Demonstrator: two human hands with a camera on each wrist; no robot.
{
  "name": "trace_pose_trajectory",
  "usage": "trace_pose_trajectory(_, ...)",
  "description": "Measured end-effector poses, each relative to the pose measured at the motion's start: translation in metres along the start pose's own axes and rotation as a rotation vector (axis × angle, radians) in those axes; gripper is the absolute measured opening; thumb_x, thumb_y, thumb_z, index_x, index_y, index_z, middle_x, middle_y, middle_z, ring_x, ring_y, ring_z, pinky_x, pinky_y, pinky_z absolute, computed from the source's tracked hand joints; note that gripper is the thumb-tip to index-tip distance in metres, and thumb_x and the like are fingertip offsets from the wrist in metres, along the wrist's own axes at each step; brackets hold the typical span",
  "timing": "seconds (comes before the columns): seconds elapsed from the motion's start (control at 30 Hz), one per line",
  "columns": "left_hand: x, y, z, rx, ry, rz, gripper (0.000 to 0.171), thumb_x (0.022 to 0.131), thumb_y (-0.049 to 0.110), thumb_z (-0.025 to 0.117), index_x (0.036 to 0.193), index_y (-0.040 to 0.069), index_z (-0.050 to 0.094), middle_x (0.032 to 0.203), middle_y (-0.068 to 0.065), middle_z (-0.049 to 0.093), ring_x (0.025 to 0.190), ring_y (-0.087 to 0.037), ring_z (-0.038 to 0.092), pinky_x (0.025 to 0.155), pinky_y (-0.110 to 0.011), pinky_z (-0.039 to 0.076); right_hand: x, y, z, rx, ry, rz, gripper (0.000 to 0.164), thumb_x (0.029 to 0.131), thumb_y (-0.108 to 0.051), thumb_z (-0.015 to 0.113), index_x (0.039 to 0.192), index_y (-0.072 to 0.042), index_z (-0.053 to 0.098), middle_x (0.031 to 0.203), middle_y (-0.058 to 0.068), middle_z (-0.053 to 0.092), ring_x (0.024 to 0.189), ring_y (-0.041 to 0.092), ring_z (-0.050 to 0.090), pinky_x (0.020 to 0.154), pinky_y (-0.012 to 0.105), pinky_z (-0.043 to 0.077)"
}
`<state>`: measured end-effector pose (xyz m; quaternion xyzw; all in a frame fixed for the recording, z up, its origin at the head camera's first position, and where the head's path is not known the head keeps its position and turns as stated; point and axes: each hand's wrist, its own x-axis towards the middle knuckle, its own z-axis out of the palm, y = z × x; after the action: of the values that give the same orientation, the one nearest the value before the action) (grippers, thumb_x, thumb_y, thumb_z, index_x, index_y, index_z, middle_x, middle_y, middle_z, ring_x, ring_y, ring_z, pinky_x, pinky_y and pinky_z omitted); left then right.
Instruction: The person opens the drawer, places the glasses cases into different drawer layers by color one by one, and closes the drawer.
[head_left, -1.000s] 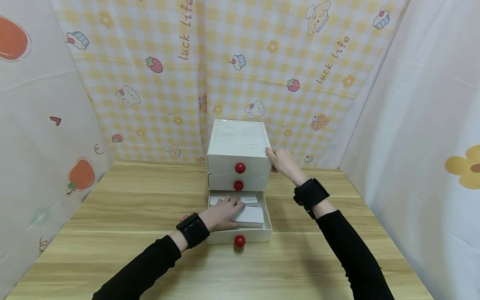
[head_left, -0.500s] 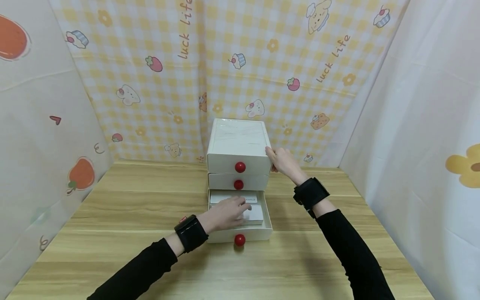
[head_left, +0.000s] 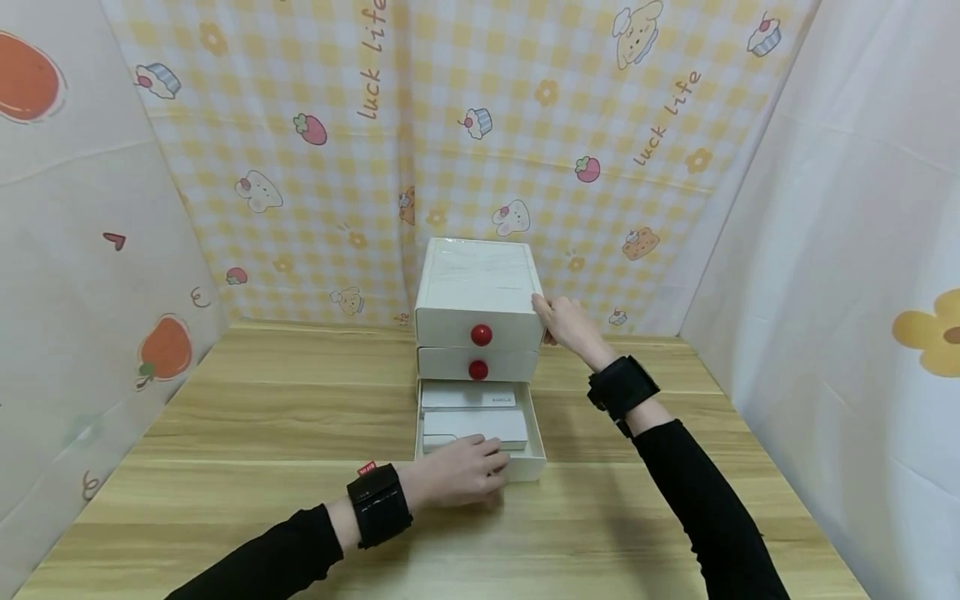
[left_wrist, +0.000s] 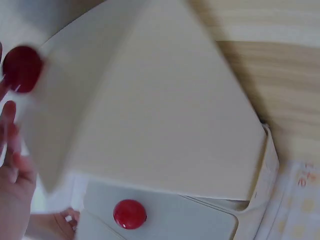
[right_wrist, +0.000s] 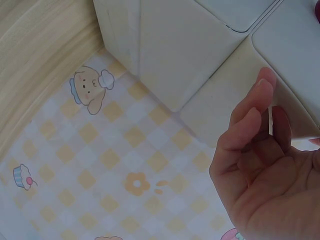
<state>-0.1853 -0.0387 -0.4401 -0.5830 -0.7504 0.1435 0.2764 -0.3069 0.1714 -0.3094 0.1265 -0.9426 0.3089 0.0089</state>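
A small white drawer cabinet (head_left: pixel 480 275) stands on the table, its bottom drawer (head_left: pixel 537 425) pulled out. Inside lie two flat white boxes: a rear box (head_left: pixel 457 397) with small lettering and a front box (head_left: pixel 502 423). My left hand (head_left: pixel 461 471) is at the drawer's front, fingers loosely bent, covering the knob in the head view. The left wrist view has those fingers (left_wrist: pixel 11 117) beside the red knob (left_wrist: pixel 22 69); contact is unclear. My right hand (head_left: pixel 570 323) rests against the cabinet's upper right corner, its fingers (right_wrist: pixel 252 102) along the side wall.
Two upper drawers are closed, with a top red knob (head_left: pixel 481 335) and a middle red knob (head_left: pixel 477 369). The wooden table (head_left: pixel 300 400) extends around the cabinet. A yellow checked curtain (head_left: pixel 337 183) hangs behind, white cloths at both sides.
My left hand has lifted off the boxes in the drawer and moved toward me, to the drawer's front. My right hand stays at the cabinet corner.
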Motion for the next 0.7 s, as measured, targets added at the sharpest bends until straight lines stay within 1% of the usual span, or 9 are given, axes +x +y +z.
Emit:
trace_pose_trajectory(0.1, -0.0017, 0.0024, 0.0027, 0.065, -0.035, 0.047, 0.032, 0.087, 0.054, 0.055, 0.100, 0.027, 0.068, 0.107, 0.009, 0.062, 0.102, -0.010, 0.056, 0.084, -0.022, 0.050, -0.0004, -0.0003, -0.0003, -0.012, -0.001, -0.001, 0.055, 0.101, -0.042, 0.028, 0.084, -0.005, 0.064, 0.070, 0.016, 0.065, 0.055, 0.017, 0.056, 0.059, 0.026, 0.045)
trace_pose_trajectory(0.17, -0.0019, 0.0027, 0.0040, 0.091, -0.052, 0.055, 0.023, 0.088, 0.046, 0.058, 0.098, 0.029, 0.069, 0.108, 0.010, 0.062, 0.105, -0.010, 0.056, 0.086, -0.022, 0.049, -0.0004, -0.0005, -0.0004, -0.016, 0.000, -0.001, 0.055, 0.101, -0.042, 0.028, 0.085, -0.005, 0.064, 0.067, 0.013, 0.064, 0.055, 0.017, 0.056, 0.060, 0.026, 0.045)
trace_pose_trajectory(0.27, -0.0011, 0.0020, 0.0046, 0.107, -0.066, 0.052, 0.012, 0.088, 0.034, 0.060, 0.093, 0.031, 0.071, 0.107, 0.011, 0.063, 0.104, -0.010, 0.055, 0.086, -0.022, 0.049, -0.0003, -0.0009, -0.0007, -0.021, -0.001, 0.000, 0.055, 0.101, -0.042, 0.028, 0.085, -0.005, 0.065, 0.064, 0.009, 0.063, 0.055, 0.017, 0.056, 0.060, 0.026, 0.045)
trace_pose_trajectory(0.33, -0.0001, 0.0010, 0.0044, 0.104, -0.075, 0.042, 0.011, 0.088, 0.028, 0.060, 0.090, 0.031, 0.071, 0.105, 0.012, 0.063, 0.101, -0.009, 0.055, 0.084, -0.022, 0.049, -0.0001, -0.0012, -0.0006, -0.021, -0.001, 0.003, 0.055, 0.101, -0.042, 0.028, 0.085, -0.005, 0.065, 0.064, 0.008, 0.062, 0.055, 0.017, 0.056, 0.060, 0.026, 0.045)
trace_pose_trajectory(0.47, 0.0020, -0.0011, 0.0032, 0.070, -0.088, 0.015, 0.012, 0.088, 0.027, 0.059, 0.086, 0.031, 0.070, 0.102, 0.014, 0.063, 0.098, -0.008, 0.054, 0.082, -0.021, 0.049, 0.0000, -0.0013, -0.0005, -0.014, 0.000, 0.005, 0.055, 0.101, -0.043, 0.028, 0.085, -0.005, 0.065, 0.063, 0.007, 0.062, 0.056, 0.017, 0.056, 0.059, 0.026, 0.045)
trace_pose_trajectory(0.6, 0.0031, -0.0029, 0.0020, 0.034, -0.089, -0.002, 0.013, 0.088, 0.027, 0.058, 0.085, 0.031, 0.071, 0.100, 0.014, 0.064, 0.096, -0.008, 0.053, 0.082, -0.020, 0.049, 0.0004, -0.0008, -0.0002, -0.012, 0.006, 0.004, 0.056, 0.101, -0.043, 0.028, 0.082, -0.005, 0.064, 0.062, 0.007, 0.061, 0.055, 0.017, 0.056, 0.058, 0.026, 0.045)
trace_pose_trajectory(0.7, 0.0034, -0.0054, 0.0011, 0.022, -0.086, -0.008, 0.010, 0.086, 0.028, 0.061, 0.085, 0.030, 0.070, 0.098, 0.014, 0.063, 0.095, -0.008, 0.053, 0.081, -0.020, 0.049, 0.0003, -0.0005, 0.0000, -0.008, 0.008, -0.001, 0.055, 0.101, -0.042, 0.028, 0.079, -0.005, 0.063, 0.062, 0.007, 0.061, 0.055, 0.018, 0.056, 0.058, 0.027, 0.044)
